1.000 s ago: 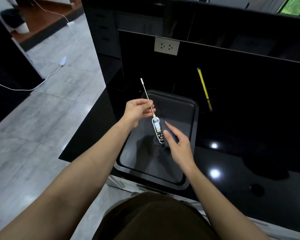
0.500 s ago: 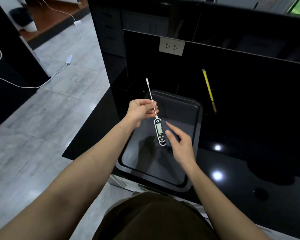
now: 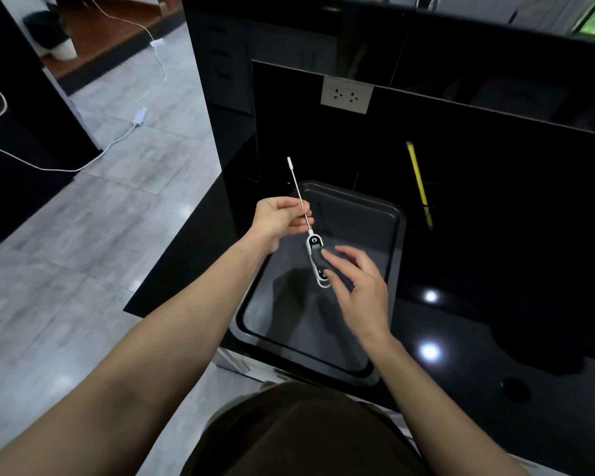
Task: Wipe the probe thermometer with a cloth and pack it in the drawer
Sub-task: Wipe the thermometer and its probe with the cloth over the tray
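Probe thermometer (image 3: pixel 315 250) hangs over the baking tray (image 3: pixel 397 242), left hand (image 3: pixel 279 219) pinching its thin probe, right hand (image 3: pixel 356 283) pressing a dark cloth (image 3: pixel 320 261) on the body; hard rubbing could twist it loose.

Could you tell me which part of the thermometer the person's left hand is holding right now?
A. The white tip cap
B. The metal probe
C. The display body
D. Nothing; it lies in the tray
B: the left hand pinches the thin metal probe of the thermometer partway along, above the display body, while the right hand presses a dark cloth on the body.
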